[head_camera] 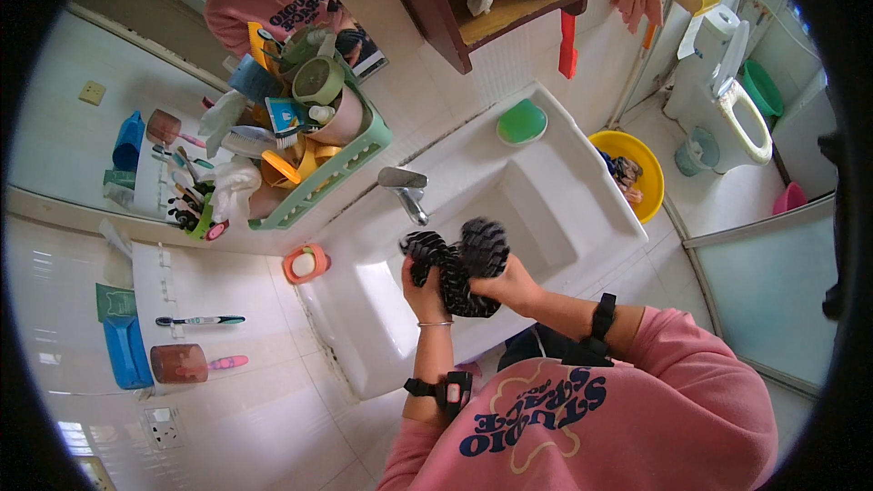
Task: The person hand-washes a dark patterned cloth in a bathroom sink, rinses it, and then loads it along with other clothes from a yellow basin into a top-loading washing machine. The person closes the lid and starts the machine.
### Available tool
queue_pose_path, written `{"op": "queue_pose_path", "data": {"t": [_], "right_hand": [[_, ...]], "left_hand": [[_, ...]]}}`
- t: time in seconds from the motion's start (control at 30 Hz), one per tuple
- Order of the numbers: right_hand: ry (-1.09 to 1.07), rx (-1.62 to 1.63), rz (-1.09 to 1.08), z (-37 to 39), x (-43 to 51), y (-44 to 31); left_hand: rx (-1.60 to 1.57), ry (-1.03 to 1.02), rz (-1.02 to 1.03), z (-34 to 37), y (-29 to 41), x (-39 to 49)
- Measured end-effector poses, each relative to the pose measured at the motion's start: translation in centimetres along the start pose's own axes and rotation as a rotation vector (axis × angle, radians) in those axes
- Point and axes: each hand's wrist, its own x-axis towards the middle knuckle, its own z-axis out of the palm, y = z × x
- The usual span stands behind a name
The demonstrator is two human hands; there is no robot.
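A pair of black slippers or similar ridged black footwear point(455, 266) is held over the front of a white ceramic sink point(361, 354); motion blur leaves its exact kind unsure. My left hand point(426, 290) grips its left part, thumb up. Around its lower right part my right hand point(508, 284) is closed. A metal faucet point(404, 185) stands just behind, its spout above the black item. On the sink's back right corner lies a green soap or sponge in a dish point(522, 121). An orange soap dish point(305, 263) with a white bar sits at the left corner.
A green rack point(327, 181) crowded with cups and brushes hangs behind the sink, beside a mirror. A wooden shelf point(470, 27) juts out above. Right of the sink are a yellow basin point(651, 177) holding cloth and a toilet point(740, 123). Toothbrushes and cups line the left wall.
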Motion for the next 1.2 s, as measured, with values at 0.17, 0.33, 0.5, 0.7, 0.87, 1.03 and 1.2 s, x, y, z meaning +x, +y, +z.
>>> {"op": "queue_pose_path", "data": {"t": [0.17,0.33,0.5,0.7,0.87,1.03,1.2], "right_hand": [[-0.236,-0.572,-0.353,-0.7,0.1,-3.2],[-0.101,-0.554,-0.29,-0.1,0.8,-4.4],[0.054,-0.362,-0.404,1.1,1.0,-5.0],[-0.974,-0.597,-1.307,1.1,2.3,-7.2],[-1.229,-0.618,-1.518,1.6,3.4,-7.4],[-1.528,-0.697,-1.692,0.2,5.5,-5.3],[-1.606,-0.941,-1.706,-1.4,6.5,-4.1]], "left_hand": [[-0.138,-0.089,-0.302,0.7,2.2,-1.4],[-0.105,-0.217,-0.127,2.3,3.6,-4.0],[-0.246,0.053,0.016,3.6,4.3,-2.7],[-0.285,-0.223,-0.724,1.7,8.4,-0.8],[-0.262,-0.405,-0.806,2.1,10.1,-0.8],[-0.254,-0.736,-0.97,0.6,10.6,-1.1],[0.024,-0.492,-0.755,0.1,8.3,-1.7]]}}
